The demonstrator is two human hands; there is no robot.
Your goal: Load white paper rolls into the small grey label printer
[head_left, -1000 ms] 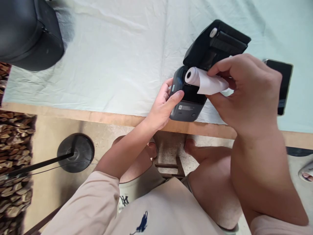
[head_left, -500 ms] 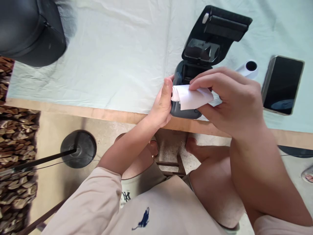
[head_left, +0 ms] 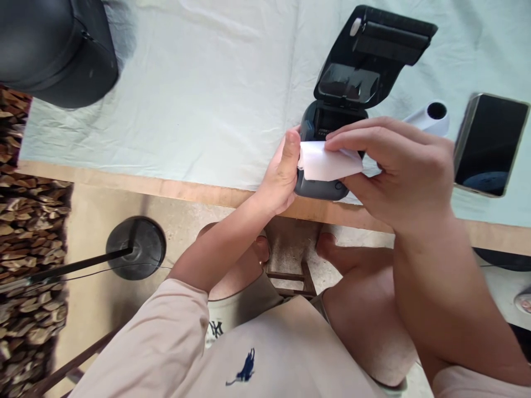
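Note:
A small dark portable printer (head_left: 319, 189) rests near the table's front edge, its lid (head_left: 375, 69) swung up and back. My left hand (head_left: 282, 174) grips the printer's left side, thumb upright beside the paper. Between the thumb and fingers of my right hand (head_left: 410, 171) is a white paper roll (head_left: 329, 163), held over the printer's open bay. A loose flap of its paper hangs toward me. The roll covers part of the bay, and my right hand hides the printer's right side.
Right of the printer lies a white roll (head_left: 427, 122) with a dark hollow end, partly behind my right hand. Beyond it is a phone (head_left: 492, 145). A black bag (head_left: 58, 55) sits at the far left. Below, a round stand base (head_left: 136, 249) is on the floor near stacked firewood (head_left: 33, 232).
The whole view has shifted slightly, so things on the table appear a little farther right. The paper roll has turned a little in my right hand, its left end now less visible.

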